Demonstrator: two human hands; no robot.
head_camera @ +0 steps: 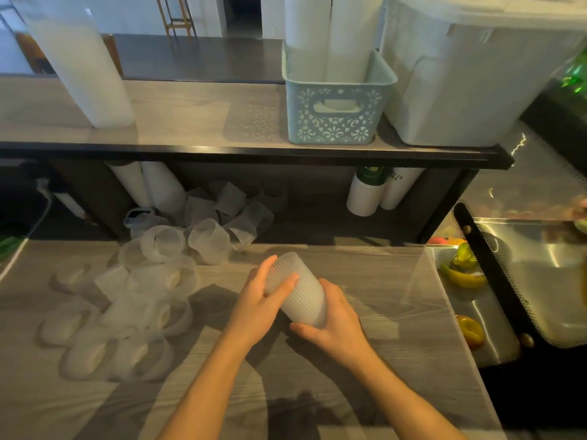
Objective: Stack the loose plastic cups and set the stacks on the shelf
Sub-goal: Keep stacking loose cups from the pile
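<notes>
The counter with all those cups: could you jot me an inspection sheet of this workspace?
Surface: grey wood-grain counter.
Job's things: ribbed cup stack held tilted; loose cups heaped at left; shelf above.
Clutter: blue basket and white bin on the shelf; white cup sleeves beneath it.
Grippers: left hand and right hand both grip the stack.
Cables: white cord, far left.
Surroundings: steel tray with fruit, right.

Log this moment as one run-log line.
phase: stacking | left hand: grips cup stack | right hand: holds stack's lower end | loose cups: piled left on counter | shelf: stack not placed
</notes>
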